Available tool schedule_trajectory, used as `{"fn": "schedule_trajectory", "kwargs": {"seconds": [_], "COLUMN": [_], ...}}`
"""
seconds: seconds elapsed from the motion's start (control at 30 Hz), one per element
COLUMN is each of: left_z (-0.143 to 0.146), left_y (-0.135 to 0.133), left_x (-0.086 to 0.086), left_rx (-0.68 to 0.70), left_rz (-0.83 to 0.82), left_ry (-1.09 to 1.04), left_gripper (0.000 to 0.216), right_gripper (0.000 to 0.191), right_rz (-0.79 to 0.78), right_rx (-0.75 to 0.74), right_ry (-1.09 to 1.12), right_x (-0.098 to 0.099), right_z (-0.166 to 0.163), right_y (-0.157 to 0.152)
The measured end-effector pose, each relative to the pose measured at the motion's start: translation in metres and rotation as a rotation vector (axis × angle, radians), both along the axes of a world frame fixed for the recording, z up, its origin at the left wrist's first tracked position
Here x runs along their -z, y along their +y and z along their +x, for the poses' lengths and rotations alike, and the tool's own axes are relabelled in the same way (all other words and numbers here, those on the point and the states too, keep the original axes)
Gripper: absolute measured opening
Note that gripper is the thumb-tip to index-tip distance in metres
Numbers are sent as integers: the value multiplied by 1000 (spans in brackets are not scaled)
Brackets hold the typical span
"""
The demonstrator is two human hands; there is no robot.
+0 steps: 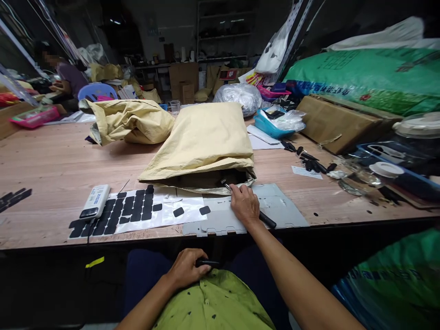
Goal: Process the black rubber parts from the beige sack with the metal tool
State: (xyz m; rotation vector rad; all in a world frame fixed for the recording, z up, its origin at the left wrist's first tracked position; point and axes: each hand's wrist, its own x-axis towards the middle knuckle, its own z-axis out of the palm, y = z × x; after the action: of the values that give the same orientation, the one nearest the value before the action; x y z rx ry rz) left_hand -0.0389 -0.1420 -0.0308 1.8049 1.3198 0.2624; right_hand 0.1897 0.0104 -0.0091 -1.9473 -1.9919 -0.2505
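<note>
My left hand [188, 269] is closed in front of my green shirt, below the table edge. A slim black handle-like piece [210, 263] sticks out between its thumb and fingers. Over the grey cardboard sheet [282, 208], my right hand [244, 204] is curled at the mouth of a large cream paper sack [209, 133]. From its fingers a small metal-ended piece [225, 184] points into the sack's dark opening. A black handle [267, 220] shows beyond the palm; whether both belong to one tool is hidden by the hand.
Black stickers [137, 206] on white backing lie left of the cardboard, beside a white power-strip-like device [96, 201]. Another cream sack [137, 121] stands behind. Several black handles [311, 162], a blue tray [275, 123] and a cardboard box [338, 121] are rightward. A person [70, 75] sits far left.
</note>
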Motion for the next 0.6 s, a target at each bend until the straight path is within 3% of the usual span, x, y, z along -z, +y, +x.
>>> {"fn": "schedule_trajectory", "kwargs": {"seconds": [0.1,0.17,0.23,0.33,0.37,0.4,0.47,0.53,0.6], "left_z": [-10,-12,-9,1,5,7,7,0,-8], "left_y": [-4,-5,-1,22,36,54,96,139,176], "left_x": [36,38,18,-37,-55,-71,-91,-96,-92], "left_rx": [-104,-95,6,193,180,108,-178,-477,-674], "left_rz": [-112,-144,-141,-80,-24,70,295,392,366], "left_ry": [204,266,247,-16,-129,-182,-125,59,225], "left_gripper": [33,47,53,32,26,22,23,24,20], "right_gripper": [32,32,33,33,33,33,33,33,32], "right_rz": [2,5,9,10,9,9,11,12,9], "right_rx": [2,3,4,6,5,5,3,2,2], "right_ry": [-10,-16,-21,-24,-24,-24,-21,-16,-10], "right_x": [0,0,0,1,1,1,1,1,1], "right_z": [-1,-1,-1,-2,-2,-2,-2,-1,-1], "right_y": [-1,-1,-1,-1,0,0,0,0,0]}}
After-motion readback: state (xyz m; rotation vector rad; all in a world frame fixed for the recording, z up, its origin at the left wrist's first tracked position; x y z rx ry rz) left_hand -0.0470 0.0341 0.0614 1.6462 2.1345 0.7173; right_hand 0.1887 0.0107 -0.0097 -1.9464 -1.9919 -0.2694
